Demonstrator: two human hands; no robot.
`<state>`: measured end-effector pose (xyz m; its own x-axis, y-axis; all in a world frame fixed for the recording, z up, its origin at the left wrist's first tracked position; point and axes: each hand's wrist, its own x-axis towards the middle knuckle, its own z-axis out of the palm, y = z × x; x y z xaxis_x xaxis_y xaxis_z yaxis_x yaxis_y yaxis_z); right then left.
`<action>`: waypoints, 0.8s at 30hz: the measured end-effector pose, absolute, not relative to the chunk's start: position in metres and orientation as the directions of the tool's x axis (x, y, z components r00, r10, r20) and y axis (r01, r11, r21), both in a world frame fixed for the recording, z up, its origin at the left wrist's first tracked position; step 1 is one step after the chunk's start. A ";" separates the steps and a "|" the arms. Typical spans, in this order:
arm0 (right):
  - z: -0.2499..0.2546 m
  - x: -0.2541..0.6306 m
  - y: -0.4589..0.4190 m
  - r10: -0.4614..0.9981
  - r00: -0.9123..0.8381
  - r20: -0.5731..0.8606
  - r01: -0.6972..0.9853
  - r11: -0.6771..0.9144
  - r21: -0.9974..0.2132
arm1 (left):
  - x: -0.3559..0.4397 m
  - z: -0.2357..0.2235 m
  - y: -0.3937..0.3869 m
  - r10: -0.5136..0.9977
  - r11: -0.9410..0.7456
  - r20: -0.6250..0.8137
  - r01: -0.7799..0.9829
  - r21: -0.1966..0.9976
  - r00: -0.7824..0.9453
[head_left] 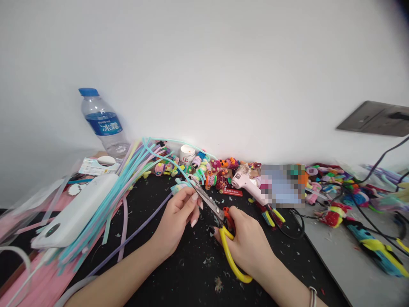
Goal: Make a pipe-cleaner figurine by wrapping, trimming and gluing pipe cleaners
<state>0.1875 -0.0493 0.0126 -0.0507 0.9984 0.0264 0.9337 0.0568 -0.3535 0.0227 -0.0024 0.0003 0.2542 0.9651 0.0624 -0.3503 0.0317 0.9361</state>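
Note:
My right hand [247, 241] grips a pair of scissors [220, 226] with yellow and orange handles, their blades pointing up and left. My left hand [179, 215] pinches a small light-blue fuzzy piece [179, 186] just left of the blade tips, which reach its right edge. A long teal pipe cleaner [166, 160] runs from that piece up toward a bundle at the left. Both hands hover over a black mat [191, 273] sprinkled with fluff clippings.
A bundle of pastel pipe cleaners [108, 200] and a white power bank [75, 213] lie at the left. A water bottle [102, 121] stands by the wall. Small fuzzy figures [217, 170], a pink glue gun [249, 183], cables and colourful craft pieces [358, 200] crowd the back and right.

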 end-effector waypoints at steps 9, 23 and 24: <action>0.012 0.187 -0.049 0.996 -0.064 0.054 0.938 0.079 -0.337 | 0.024 0.000 -0.003 0.970 0.063 0.030 -0.371 0.927 0.242; 0.010 0.188 -0.049 0.995 -0.072 0.074 0.943 0.092 -0.320 | 0.025 0.002 -0.003 0.972 0.071 0.018 -0.365 0.928 0.234; 0.010 0.188 -0.049 0.995 -0.073 0.074 0.945 0.093 -0.313 | 0.024 0.001 -0.004 0.972 0.074 0.016 -0.368 0.927 0.234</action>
